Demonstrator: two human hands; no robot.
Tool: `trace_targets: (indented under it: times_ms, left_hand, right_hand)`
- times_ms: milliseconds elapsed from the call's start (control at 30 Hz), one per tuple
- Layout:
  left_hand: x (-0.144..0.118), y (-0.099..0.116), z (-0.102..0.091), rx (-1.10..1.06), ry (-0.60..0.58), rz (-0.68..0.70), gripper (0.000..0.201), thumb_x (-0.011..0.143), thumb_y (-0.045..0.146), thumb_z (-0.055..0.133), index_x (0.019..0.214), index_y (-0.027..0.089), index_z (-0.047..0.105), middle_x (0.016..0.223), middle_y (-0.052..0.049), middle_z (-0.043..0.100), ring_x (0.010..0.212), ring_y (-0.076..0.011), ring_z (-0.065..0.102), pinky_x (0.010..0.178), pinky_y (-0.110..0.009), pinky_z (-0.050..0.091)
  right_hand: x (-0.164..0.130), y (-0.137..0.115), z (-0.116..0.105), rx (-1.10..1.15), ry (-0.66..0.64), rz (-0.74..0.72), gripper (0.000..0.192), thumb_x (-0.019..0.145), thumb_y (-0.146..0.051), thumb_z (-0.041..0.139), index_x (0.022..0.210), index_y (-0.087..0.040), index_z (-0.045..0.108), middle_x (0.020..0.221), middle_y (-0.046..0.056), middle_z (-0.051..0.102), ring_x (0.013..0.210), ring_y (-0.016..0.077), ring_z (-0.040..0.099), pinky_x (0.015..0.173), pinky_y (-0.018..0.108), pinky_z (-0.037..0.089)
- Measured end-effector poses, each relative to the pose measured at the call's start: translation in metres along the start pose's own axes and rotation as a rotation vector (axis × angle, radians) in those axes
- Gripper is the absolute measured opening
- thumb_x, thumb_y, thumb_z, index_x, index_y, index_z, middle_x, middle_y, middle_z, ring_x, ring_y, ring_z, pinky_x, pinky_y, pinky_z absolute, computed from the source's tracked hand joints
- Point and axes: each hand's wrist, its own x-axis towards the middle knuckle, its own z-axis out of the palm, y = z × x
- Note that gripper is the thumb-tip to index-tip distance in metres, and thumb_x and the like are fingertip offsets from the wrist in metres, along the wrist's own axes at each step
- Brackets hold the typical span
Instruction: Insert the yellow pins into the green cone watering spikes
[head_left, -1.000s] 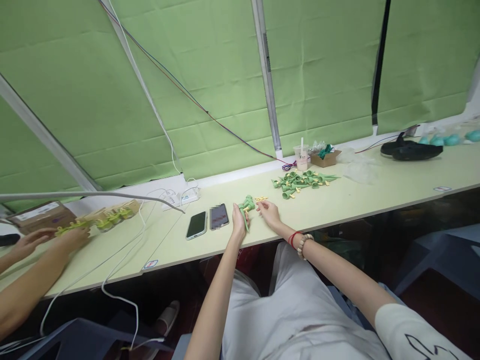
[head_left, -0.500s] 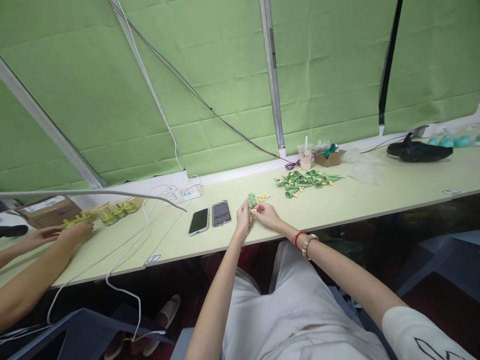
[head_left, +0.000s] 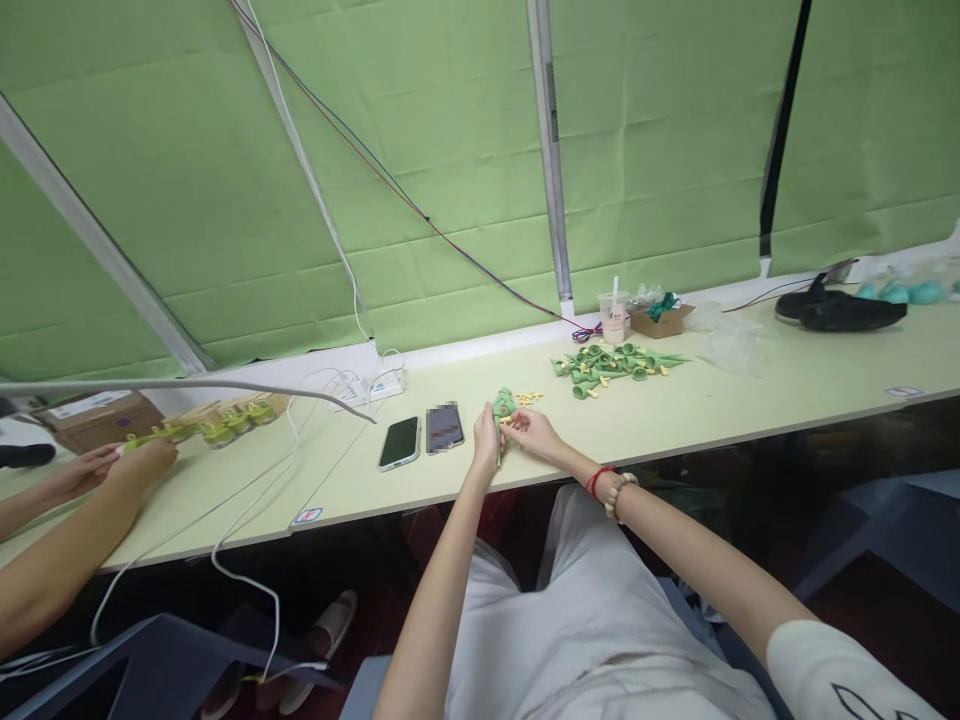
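The left hand (head_left: 486, 440) is holding a green plastic piece (head_left: 502, 405) over the bench (head_left: 712, 410). The right hand (head_left: 525, 432) is pinching a tiny yellow peg (head_left: 507, 421) against it. The peg could be slipping and dropping.

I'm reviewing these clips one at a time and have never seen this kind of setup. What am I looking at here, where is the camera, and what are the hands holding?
There is no machine here: a person works with two bare hands. The single picture comes from a camera worn on that person's head, looking forward and down.

The left hand grips a small green plastic cone-shaped piece. The right hand meets it, fingertips pinching at something too small to make out.

On the long pale green table lie two smartphones, a few tiny yellow bits, a pile of green plastic cones with yellow parts, a clear drink cup with a straw and a small cardboard box.

At far left, another person's hands handle similar green pieces.
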Motion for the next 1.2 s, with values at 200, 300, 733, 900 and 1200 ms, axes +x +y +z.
trace_targets:
  times_ms: [200,300,733,900,1200]
  left_hand:
    - [0.001,-0.001,0.001,-0.029,-0.019,0.038,0.04,0.08,0.053,0.04,0.078,0.015,0.054,0.031,0.009,0.031,0.025,-0.0065,0.026,0.028,-0.018,0.016]
    - [0.0,-0.002,0.0,-0.017,-0.048,0.076,0.039,0.078,0.053,0.046,0.076,0.014,0.055,0.033,0.008,0.034,0.025,-0.0061,0.029,0.028,-0.018,0.018]
    - [-0.003,0.002,0.001,-0.021,-0.261,0.029,0.067,0.071,0.07,0.041,0.098,0.011,0.061,0.036,0.004,0.043,0.029,-0.0079,0.041,0.031,-0.018,0.024]
    - [0.0,0.002,-0.002,-0.068,-0.329,-0.016,0.059,0.071,0.066,0.047,0.09,0.012,0.061,0.04,0.004,0.042,0.031,-0.0062,0.039,0.032,-0.018,0.02]
    - [-0.007,0.008,-0.003,-0.111,-0.404,-0.033,0.041,0.067,0.054,0.063,0.066,0.017,0.048,0.04,0.012,0.015,0.032,-0.0006,0.008,0.032,-0.018,0.003]
  right_hand:
    - [0.001,0.002,0.0,0.019,-0.065,0.049,0.016,0.076,-0.034,0.055,0.069,-0.02,0.051,0.062,0.001,0.062,0.057,0.0148,0.057,0.059,0.027,0.043]
    - [0.0,-0.001,-0.001,-0.005,-0.105,0.1,0.027,0.077,-0.04,0.054,0.06,-0.018,0.052,0.056,0.001,0.059,0.054,0.0137,0.054,0.058,0.026,0.042]
    - [0.0,-0.034,-0.014,0.249,-0.332,0.295,0.058,0.079,-0.067,0.035,0.049,-0.02,0.052,0.051,0.004,0.058,0.051,0.0142,0.051,0.057,0.028,0.04]
    - [0.004,-0.03,-0.022,0.332,-0.409,0.34,0.051,0.081,-0.058,0.04,0.055,-0.018,0.055,0.057,0.003,0.059,0.055,0.0144,0.052,0.062,0.029,0.039]
    - [0.012,-0.008,-0.044,0.541,-0.312,0.388,0.044,0.078,-0.059,0.046,0.067,-0.018,0.057,0.065,0.003,0.059,0.066,0.0148,0.056,0.069,0.029,0.045]
